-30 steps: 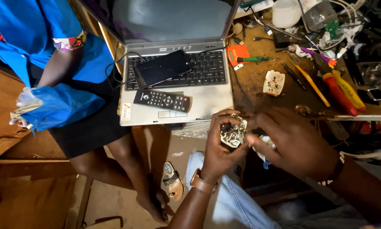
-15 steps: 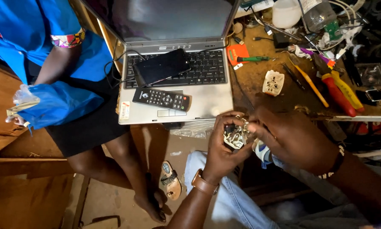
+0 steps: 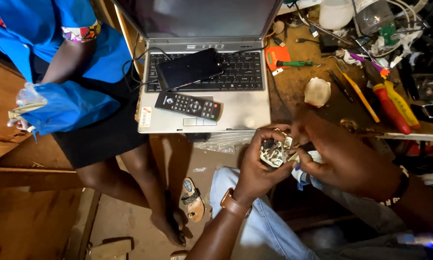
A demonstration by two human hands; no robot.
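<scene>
My left hand point(image 3: 257, 166) cups a small white electrical part with metal contacts, an opened plug or socket point(image 3: 274, 153), over my lap. My right hand point(image 3: 344, 156) is closed around its right side, fingers pressing on the part, with a white and blue piece tucked under the palm. Both hands hover just below the front edge of the wooden workbench point(image 3: 301, 86). A brown watch strap sits on my left wrist. What the right fingertips pinch is hidden.
A silver laptop point(image 3: 204, 96) holds a black phone point(image 3: 190, 68) and a remote point(image 3: 187, 105). A white cover piece point(image 3: 317, 91), screwdrivers and red-yellow pliers point(image 3: 392, 103) litter the bench. A person in blue point(image 3: 67, 82) sits at left, feet by a sandal point(image 3: 192, 198).
My hands stayed together on the white part, shifting slightly while the right fingers worked over it. The view has tilted a little; the person at left barely moved.
</scene>
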